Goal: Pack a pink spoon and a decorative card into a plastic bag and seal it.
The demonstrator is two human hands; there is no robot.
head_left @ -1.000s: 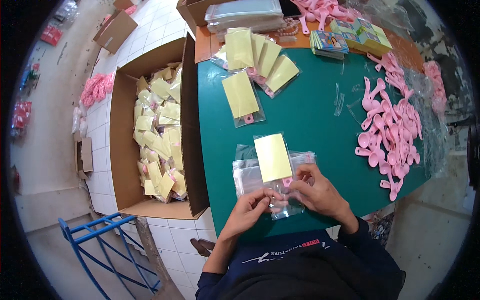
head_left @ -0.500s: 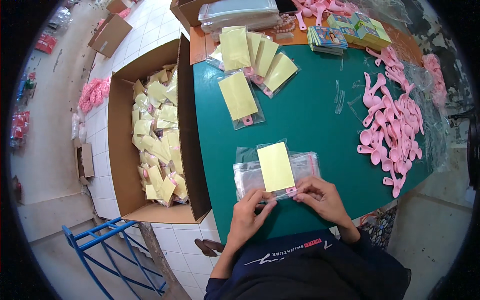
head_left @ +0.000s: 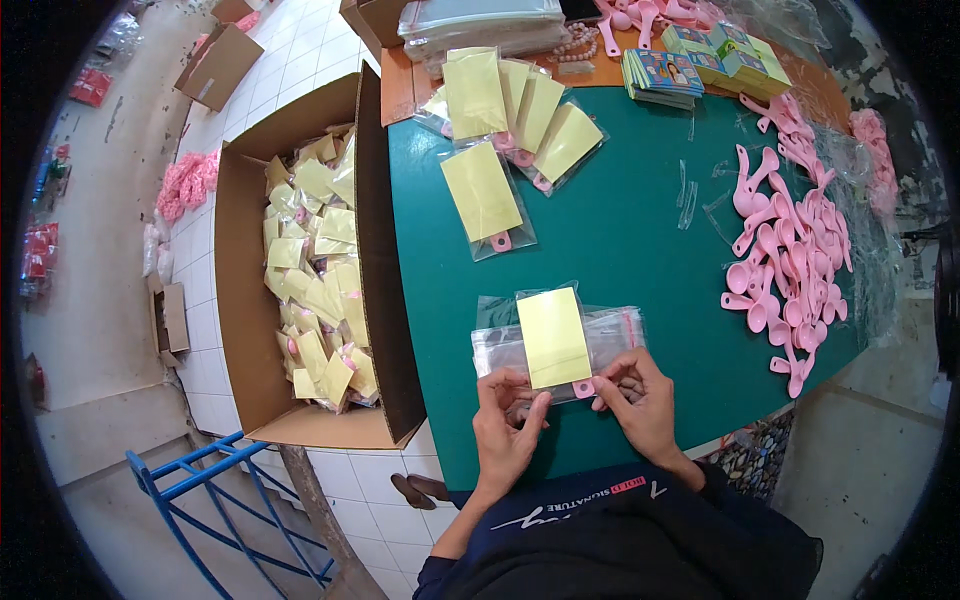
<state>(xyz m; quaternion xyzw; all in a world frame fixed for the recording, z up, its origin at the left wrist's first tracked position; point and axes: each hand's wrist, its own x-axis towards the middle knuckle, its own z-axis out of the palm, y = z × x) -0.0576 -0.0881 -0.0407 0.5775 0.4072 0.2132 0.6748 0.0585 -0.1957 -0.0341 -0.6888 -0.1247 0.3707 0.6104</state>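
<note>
The left hand and right hand both pinch the near end of one clear bag that holds a yellow card. Left grip: thumb and fingers clenched on the bag's lower left corner. Right grip: fingertips closed on the lower right corner, just beside a pink handle tip that pokes out below the card. The bag lies flat on the green bench, on top of a stack of empty clear bags that spreads to either side of the grip.

Beyond the grip, farther up the bench, lies a single filled bag, and past it a fan of more filled bags. To the right of the grip, well apart, is a heap of pink scoops. To the left of the grip, off the bench edge, an open cardboard box stands on the tiled floor, full of filled bags.
</note>
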